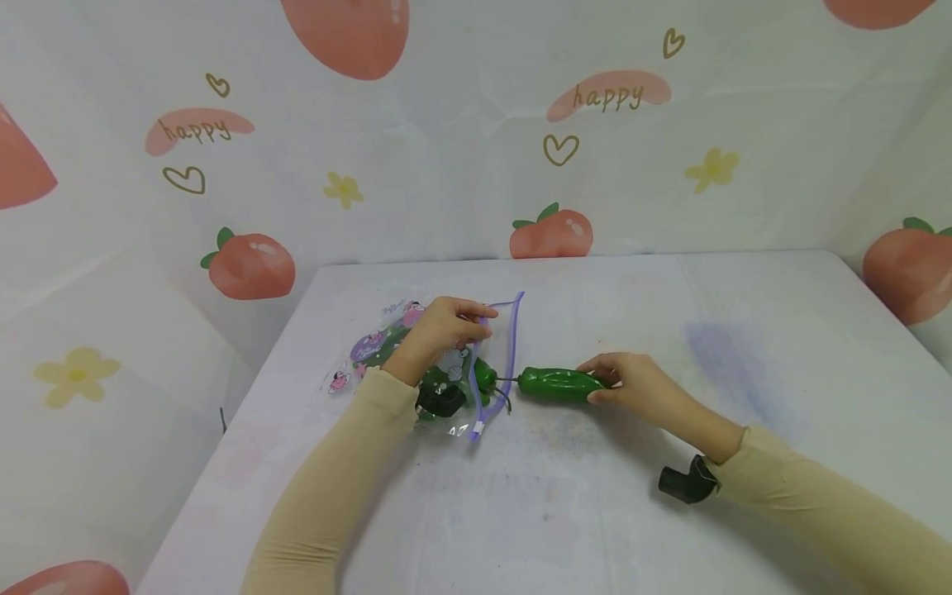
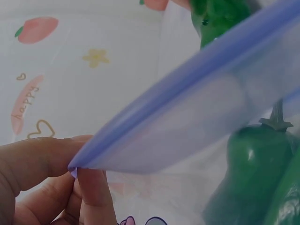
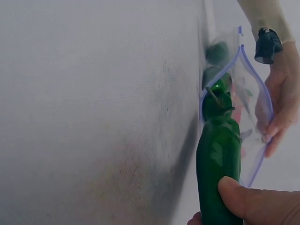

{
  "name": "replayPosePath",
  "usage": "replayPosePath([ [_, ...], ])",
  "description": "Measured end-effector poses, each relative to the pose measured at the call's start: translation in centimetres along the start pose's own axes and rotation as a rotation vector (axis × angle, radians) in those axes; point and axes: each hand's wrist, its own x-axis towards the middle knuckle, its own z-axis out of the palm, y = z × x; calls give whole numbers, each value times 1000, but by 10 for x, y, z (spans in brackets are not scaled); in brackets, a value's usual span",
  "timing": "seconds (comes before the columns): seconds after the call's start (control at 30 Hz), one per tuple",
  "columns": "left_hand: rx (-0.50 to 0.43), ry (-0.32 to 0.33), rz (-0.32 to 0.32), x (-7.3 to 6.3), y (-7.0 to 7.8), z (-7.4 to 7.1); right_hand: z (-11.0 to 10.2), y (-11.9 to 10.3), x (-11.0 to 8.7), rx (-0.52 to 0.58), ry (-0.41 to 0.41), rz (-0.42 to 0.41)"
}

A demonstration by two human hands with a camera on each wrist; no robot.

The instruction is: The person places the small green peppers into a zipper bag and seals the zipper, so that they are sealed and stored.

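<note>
My left hand (image 1: 451, 326) pinches the purple zip edge of a clear zip bag (image 1: 387, 347), lifting one side so its mouth gapes toward the right. Inside lie several green peppers (image 2: 253, 164), with stems near the opening; cartoon prints partly cover them. A long green pepper (image 1: 561, 384) is gripped at its far right end by my right hand (image 1: 632, 384), thumb on the near side. Its stem points left and overlaps the bag's purple rim in the head view. In the right wrist view the held pepper (image 3: 218, 164) lines up with the open mouth.
The white tabletop (image 1: 558, 512) carries faint stains and a bluish smudge (image 1: 725, 364) at right. Behind it hangs a pale cloth backdrop (image 1: 446, 140) with printed fruit. A black wrist camera (image 1: 687, 481) sticks out below the right wrist.
</note>
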Motion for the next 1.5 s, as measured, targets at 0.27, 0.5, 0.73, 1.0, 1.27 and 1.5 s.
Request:
replayPosePath([
  [0.27,-18,-2,-1,0,2,0,2,-4,2,-9,-10,-32],
  [0.5,-23,-3,3,-1,2,-1,5,-8,4,-13,-25,-30],
  [0.73,-24,1,3,0,1,-1,7,-15,8,-19,-35,-35],
  [1.0,-40,-1,-9,0,1,-1,10,-20,14,-24,-40,-44],
  [1.27,-32,-1,-24,-1,3,-2,12,-25,17,-27,-57,-28],
  [1.5,-13,5,-32,1,2,-2,14,-26,20,-21,-59,-42],
])
